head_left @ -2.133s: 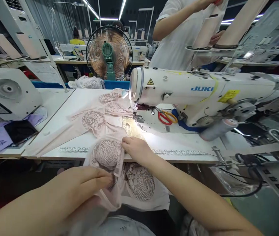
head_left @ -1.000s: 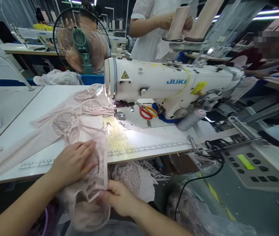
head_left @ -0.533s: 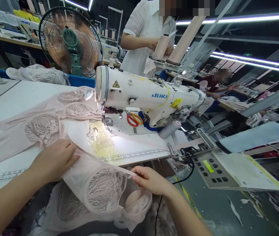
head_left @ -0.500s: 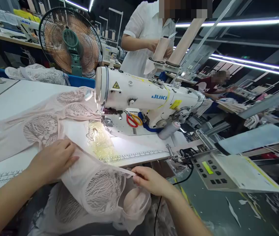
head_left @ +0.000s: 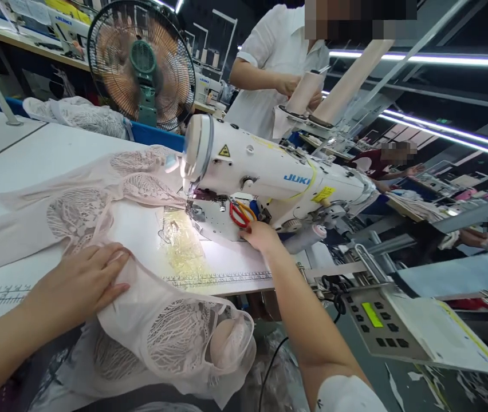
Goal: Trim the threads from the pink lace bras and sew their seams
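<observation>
My left hand [head_left: 83,280] lies flat over the pale pink lace bra [head_left: 179,329], at the table's front edge, fingers stretched out and thumb apart. This bra hangs down over the edge towards my lap. More pale pink lace bras [head_left: 76,212] spread across the table to the left, with one end under the sewing machine [head_left: 248,160] near its needle. On the machine bed, my right hand [head_left: 260,236] has its fingers curled just below the scissors [head_left: 239,214], which have red and orange handles. Whatever its fingertips hold, if anything, is hidden.
A yellowish clear plastic sheet [head_left: 181,246] lies before the needle, above a printed ruler [head_left: 222,279]. Right of the table is a control panel [head_left: 377,323]. Behind the table stand a fan [head_left: 143,63] and a person in white [head_left: 265,57] beside thread cones [head_left: 306,91].
My right hand has let go of the bra's edge and moved up and forward to the scissors. The bra's freed end has sagged. My left hand stays on the bra.
</observation>
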Tool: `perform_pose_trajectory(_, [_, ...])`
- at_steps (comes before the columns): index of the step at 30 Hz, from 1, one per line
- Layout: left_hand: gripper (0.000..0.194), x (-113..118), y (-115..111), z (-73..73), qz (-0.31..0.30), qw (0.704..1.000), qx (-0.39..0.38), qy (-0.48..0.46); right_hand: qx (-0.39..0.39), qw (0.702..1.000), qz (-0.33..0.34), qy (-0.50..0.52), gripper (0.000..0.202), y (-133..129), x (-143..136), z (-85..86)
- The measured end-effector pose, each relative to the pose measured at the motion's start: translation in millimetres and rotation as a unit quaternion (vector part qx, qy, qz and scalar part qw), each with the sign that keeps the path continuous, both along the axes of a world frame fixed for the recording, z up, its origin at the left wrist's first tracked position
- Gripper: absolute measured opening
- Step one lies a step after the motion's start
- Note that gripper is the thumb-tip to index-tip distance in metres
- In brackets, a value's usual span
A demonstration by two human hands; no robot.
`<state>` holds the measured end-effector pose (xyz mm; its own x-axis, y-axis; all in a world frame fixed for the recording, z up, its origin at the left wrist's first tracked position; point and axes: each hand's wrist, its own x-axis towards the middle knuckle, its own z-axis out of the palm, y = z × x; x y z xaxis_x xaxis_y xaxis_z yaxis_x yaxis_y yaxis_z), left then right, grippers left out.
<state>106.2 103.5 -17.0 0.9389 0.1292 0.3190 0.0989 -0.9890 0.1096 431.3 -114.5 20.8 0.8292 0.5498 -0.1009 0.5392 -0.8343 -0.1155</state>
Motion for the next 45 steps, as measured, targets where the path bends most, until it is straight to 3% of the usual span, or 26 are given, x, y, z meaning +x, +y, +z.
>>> perform_pose_trajectory(5, [0.046,-10,-11,-1.4,0.004,0.997,0.067,0.038,0.005,0.999,-0.028,0.024,0.012,-3,10,-17.8])
perform_pose_trajectory(9, [0.051,-18,-17,-2.5,0.019,0.996,0.077,0.043,0.062,0.997,-0.029,0.033,0.007,-14,8,-14.8])
perform_pose_trajectory(11, [0.052,-19,-23,-4.9,0.017,0.996,0.081,0.038,0.111,0.993,-0.025,0.026,0.009,-19,-13,-8.8])
perform_pose_trajectory(14, [0.053,-15,-38,-9.7,0.000,0.997,0.066,0.037,0.194,0.979,0.019,0.052,0.017,-18,-80,-6.1])
perform_pose_trajectory(15, [0.053,-12,-43,-11.0,0.003,0.998,0.057,0.038,0.229,0.967,0.056,0.092,0.020,-14,-109,-8.3])
perform_pose_trajectory(16, [0.053,-8,-49,-12.1,0.008,0.998,0.047,0.036,0.322,0.919,0.116,0.196,0.021,-9,-138,-11.9])
perform_pose_trajectory(18, [0.050,-4,-57,-13.3,0.016,0.999,0.031,0.021,0.410,0.812,0.201,0.364,0.019,5,-189,-21.9])
perform_pose_trajectory(19, [0.047,-3,-59,-13.6,0.016,0.999,0.025,0.011,0.422,0.783,0.216,0.402,0.016,12,-207,-27.4])
perform_pose_trajectory(20, [0.046,-4,-58,-13.6,0.015,1.000,0.021,0.004,0.434,0.773,0.215,0.410,0.015,17,-219,-32.7])
perform_pose_trajectory(22, [0.045,-8,-53,-13.5,0.018,1.000,0.023,-0.002,0.445,0.783,0.202,0.385,0.013,23,-227,-40.9])
perform_pose_trajectory(25, [0.044,-16,-38,-12.5,0.032,0.999,0.043,-0.008,0.423,0.814,0.196,0.346,0.011,18,-215,-44.1])
perform_pose_trajectory(31, [0.038,-16,-25,-9.2,0.043,0.997,0.065,-0.013,0.308,0.881,0.221,0.284,0.012,14,-193,-25.3])
perform_pose_trajectory(35, [0.036,-15,-25,-8.4,0.043,0.997,0.060,-0.016,0.264,0.910,0.227,0.227,0.011,39,-191,-13.1])
perform_pose_trajectory(40, [0.036,-18,-23,-10.3,0.071,0.996,0.043,-0.025,0.258,0.913,0.263,0.174,0.006,88,-198,-17.3])
perform_pose_trajectory(45, [0.038,-19,-22,-9.3,0.072,0.997,0.029,-0.006,0.145,0.940,0.308,0.036,0.029,115,-203,-24.0])
